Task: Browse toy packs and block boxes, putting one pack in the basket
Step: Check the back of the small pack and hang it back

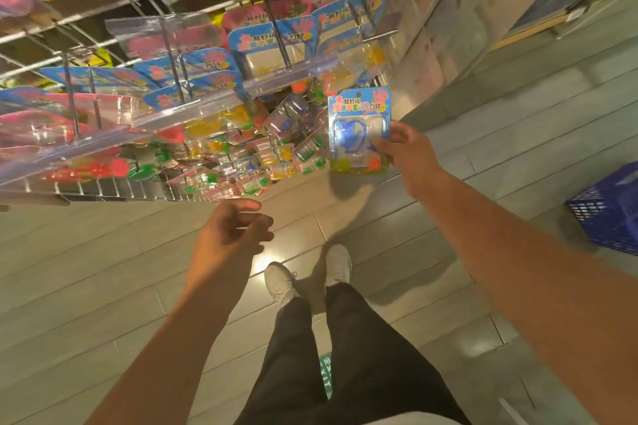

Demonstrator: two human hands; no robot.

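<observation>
rack (145,121): hooks full of hanging packs, left of the held one
basket (611,210): on floor, far right, well apart
pack (359,131): clear of hooks, pinched at right edge by right hand (407,152)
left hand (231,235): loosely curled, empty
next: swing right, lower flat into basket

The toy pack (359,129) had a blue card with red and white letters and a blue toy inside, the basket (609,214) was dark blue with a grid pattern, the shoes (336,264) were white, the trousers (345,355) black, and the floor (103,269) grey.
</observation>
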